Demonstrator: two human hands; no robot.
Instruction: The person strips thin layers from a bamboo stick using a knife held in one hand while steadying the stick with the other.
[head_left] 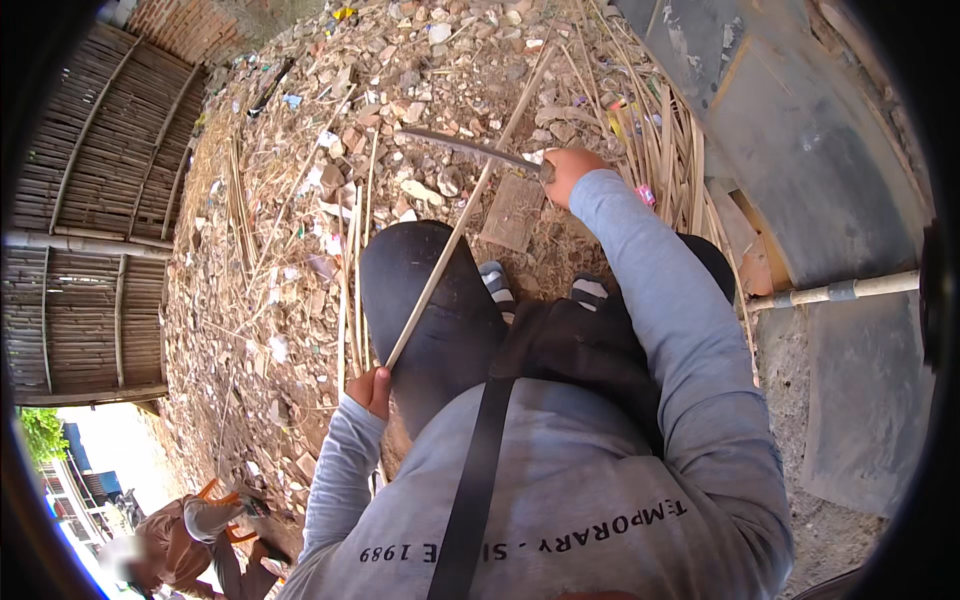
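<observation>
A long bamboo strip (436,278) slants away from me across my left knee, out over the rubble. Its near end is held in my left hand (370,390), fingers closed round it. My right hand (575,173) grips the handle of a long-bladed knife (450,141), whose dark blade points left. Blade and strip cross in this view; whether they touch, I cannot tell. Below the crossing, a flat wooden board (513,212) lies on the ground in front of my feet.
Split bamboo strips (680,165) lie in a pile at the right, with more strips (352,270) left of my knee. Broken stones and litter (290,220) cover the ground. Grey panels (830,150) stand right, a bamboo wall (100,140) left. Another person (185,540) sits at lower left.
</observation>
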